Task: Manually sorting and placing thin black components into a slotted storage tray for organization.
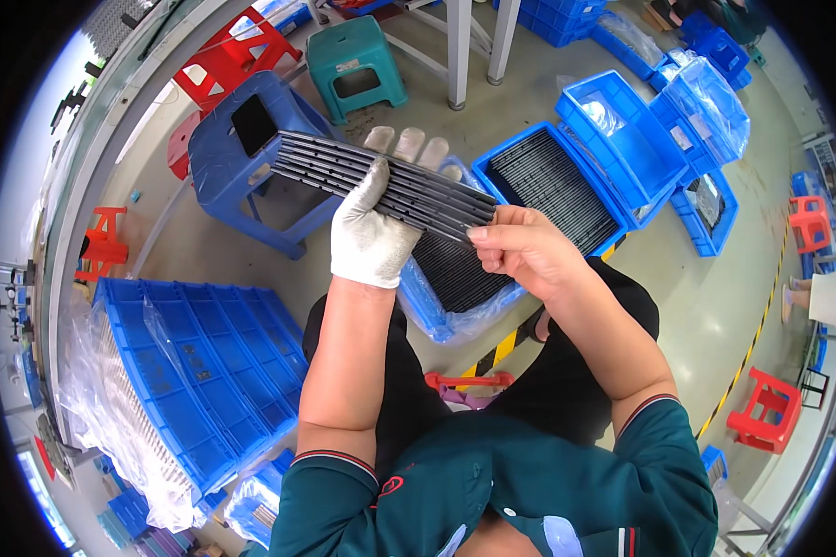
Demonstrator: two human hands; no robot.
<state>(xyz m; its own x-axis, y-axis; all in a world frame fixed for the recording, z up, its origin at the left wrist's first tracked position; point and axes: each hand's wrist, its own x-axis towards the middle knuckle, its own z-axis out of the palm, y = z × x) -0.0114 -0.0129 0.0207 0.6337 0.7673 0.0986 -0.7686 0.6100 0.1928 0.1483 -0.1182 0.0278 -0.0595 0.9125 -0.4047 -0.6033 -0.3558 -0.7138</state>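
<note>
My left hand (pixel 373 227), in a white glove, grips a stack of long dark thin strips (pixel 325 165) from underneath, its fingertips showing above the far edge. The stack runs from upper left to lower right at chest height. At the stack's right end my bare right hand (pixel 522 249) pinches the ends of the strips between thumb and fingers. Below my hands a blue crate (pixel 437 316) lined with clear plastic holds more dark strips packed flat.
A second blue crate (pixel 520 158) of dark strips lies beyond the first, with open blue crates (pixel 636 139) to its right. A blue stool (pixel 228 172) stands left, a teal stool (pixel 355 67) farther back. Overturned blue crates (pixel 204 362) sit at my left. Red stools dot the floor.
</note>
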